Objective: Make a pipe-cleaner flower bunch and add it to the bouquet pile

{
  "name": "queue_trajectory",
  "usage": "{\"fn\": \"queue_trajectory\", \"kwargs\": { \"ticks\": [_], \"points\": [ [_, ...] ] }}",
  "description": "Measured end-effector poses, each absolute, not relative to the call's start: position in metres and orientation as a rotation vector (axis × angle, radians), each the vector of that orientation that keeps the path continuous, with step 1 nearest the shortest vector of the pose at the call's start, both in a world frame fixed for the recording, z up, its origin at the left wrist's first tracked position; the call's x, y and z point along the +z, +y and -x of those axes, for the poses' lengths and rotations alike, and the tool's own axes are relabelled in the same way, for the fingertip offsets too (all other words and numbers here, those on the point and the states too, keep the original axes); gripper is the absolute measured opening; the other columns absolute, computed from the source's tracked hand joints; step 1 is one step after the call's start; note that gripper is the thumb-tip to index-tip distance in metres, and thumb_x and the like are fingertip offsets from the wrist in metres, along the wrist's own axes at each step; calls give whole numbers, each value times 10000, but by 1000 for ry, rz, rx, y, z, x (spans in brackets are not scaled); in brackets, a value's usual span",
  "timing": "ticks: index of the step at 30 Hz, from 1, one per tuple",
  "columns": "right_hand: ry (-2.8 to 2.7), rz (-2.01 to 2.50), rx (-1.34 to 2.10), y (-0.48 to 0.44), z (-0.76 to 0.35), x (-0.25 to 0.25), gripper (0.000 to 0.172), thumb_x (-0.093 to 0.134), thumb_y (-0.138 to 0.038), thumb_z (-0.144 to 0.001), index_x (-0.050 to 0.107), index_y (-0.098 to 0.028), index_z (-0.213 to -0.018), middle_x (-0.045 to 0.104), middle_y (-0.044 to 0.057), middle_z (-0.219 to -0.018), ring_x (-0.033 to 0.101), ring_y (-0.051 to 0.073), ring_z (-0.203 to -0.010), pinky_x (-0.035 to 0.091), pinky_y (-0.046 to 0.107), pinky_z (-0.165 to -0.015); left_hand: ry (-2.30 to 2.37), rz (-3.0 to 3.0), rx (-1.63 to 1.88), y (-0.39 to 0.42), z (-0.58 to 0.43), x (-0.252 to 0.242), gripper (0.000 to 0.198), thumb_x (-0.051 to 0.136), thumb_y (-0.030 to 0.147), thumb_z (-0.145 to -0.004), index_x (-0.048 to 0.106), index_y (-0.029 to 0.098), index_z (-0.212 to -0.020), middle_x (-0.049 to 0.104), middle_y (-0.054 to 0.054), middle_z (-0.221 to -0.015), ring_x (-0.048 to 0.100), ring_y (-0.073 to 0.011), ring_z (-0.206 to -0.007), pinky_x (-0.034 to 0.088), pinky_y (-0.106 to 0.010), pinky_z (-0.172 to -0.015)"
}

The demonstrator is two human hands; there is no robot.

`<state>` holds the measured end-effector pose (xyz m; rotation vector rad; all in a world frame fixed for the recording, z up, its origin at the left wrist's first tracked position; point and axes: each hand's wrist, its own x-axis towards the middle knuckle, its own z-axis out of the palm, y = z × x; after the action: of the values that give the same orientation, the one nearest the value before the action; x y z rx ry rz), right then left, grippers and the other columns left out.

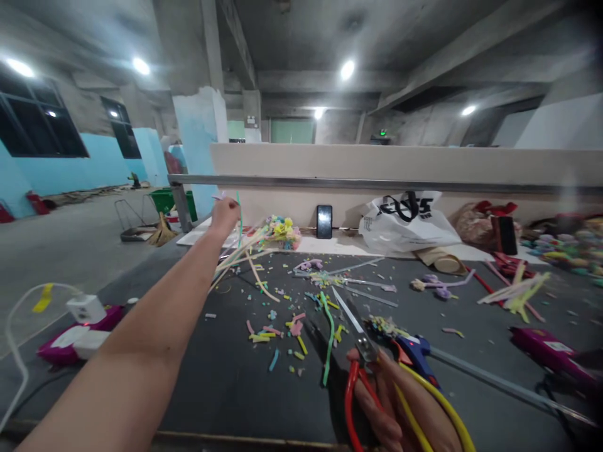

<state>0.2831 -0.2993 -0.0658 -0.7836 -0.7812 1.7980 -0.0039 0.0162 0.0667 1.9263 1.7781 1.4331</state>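
My left hand (226, 215) is stretched far out over the back left of the table, its fingers pinched on a thin green pipe cleaner (240, 220). A small pale purple piece shows by the same hand; whether it is held is unclear. Low on the right, my right hand (400, 392) grips scissors (360, 336) with red and yellow handles, blades together and pointing away. Left of the blades lies a bent green pipe cleaner (328, 339). Pale pipe cleaners (254, 267) and a bunch of yellow and pink fuzzy flowers (282, 231) lie near my left hand.
Coloured offcuts (271, 336) litter the dark table. A blue glue gun (417, 355) lies beside my right hand. A phone (324, 221) and a white bag (407, 223) stand along the back panel. Purple power strips (556, 355) sit at both sides, with cables.
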Motion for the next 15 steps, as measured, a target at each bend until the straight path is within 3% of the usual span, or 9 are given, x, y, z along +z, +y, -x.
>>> {"fn": "queue_trajectory", "kwargs": {
  "ticks": [6, 11, 15],
  "points": [
    [-759, 772, 1810, -301, -283, -65, 421, 396, -529, -799, 566, -161, -917, 507, -13, -501, 338, 42, -285, 334, 160, -291, 1515, -1539, 1934, 1, 36, 109, 160, 353, 206, -760, 490, 137, -802, 608, -62, -703, 614, -124, -549, 463, -191, -441],
    [-779, 768, 1787, -301, -282, -66, 420, 369, -511, -821, 579, -148, -841, 466, -23, -459, 326, 46, -280, 333, 164, -287, 1325, -1495, 1974, -12, 40, 108, 67, 406, 179, -690, 468, 155, -680, 606, -39, -621, 578, -107, -438, 434, -180, -382],
    [-762, 768, 1812, -301, -283, -68, 412, 337, -491, -841, 565, -159, -930, 482, -20, -475, 328, 50, -274, 349, 175, -287, 1230, -1569, 1997, -12, 36, 130, 39, 447, 166, -663, 468, 167, -696, 611, -16, -620, 570, -92, -434, 393, -139, -360]
  ]
}}
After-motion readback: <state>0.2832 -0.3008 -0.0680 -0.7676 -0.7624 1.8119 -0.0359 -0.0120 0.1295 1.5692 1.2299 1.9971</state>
